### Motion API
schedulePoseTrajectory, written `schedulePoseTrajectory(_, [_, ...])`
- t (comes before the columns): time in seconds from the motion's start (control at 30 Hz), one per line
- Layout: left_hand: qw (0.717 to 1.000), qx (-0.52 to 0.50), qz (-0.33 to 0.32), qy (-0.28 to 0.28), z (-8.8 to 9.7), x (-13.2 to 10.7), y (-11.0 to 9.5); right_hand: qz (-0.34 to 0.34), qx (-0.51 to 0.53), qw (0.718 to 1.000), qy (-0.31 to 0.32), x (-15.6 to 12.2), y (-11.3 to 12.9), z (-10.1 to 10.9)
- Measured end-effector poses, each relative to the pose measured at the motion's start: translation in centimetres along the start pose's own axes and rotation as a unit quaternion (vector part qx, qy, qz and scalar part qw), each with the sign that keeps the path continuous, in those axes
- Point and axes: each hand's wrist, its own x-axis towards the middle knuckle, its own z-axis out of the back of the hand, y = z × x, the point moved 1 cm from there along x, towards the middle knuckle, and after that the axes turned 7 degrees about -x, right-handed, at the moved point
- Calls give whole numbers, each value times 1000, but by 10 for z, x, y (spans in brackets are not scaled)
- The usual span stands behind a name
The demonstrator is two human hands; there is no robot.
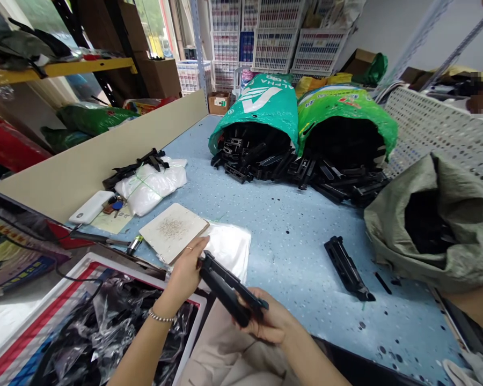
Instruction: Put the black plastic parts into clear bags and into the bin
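Above my lap, both hands hold one long black stapler-like piece (221, 289) with two arms lying side by side. My left hand (189, 268) is closed on its upper left end. My right hand (268, 324) wraps around the lower right end from below. A similar black piece (346, 271) lies on the blue table to the right. Just beyond my left hand, a square white board (173, 230) with brownish specks rests partly over a white plastic sheet (229, 246).
Teal (261, 107) and green (346, 112) sacks spill black pieces at the back. An olive sack (386, 230) stands at right, near another person's arm (477, 300). A crate (199, 321) of plastic-wrapped black items is at lower left. A white bundle (148, 185) lies farther back.
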Motion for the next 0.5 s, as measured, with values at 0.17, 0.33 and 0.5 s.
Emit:
schedulePoseTrajectory(0.17, [993, 66, -76, 61, -2, -13, -19, -11, 51, 998, -29, 18, -1, 8])
schedulePoseTrajectory(0.33, [984, 59, -151, 71, -10, -27, -38, 108, 43, 988, -99, 35, 13, -5])
schedulePoseTrajectory(0.5, [969, 29, -199, 147, -23, -30, -40, 240, -228, 908, -257, 32, 15, -13])
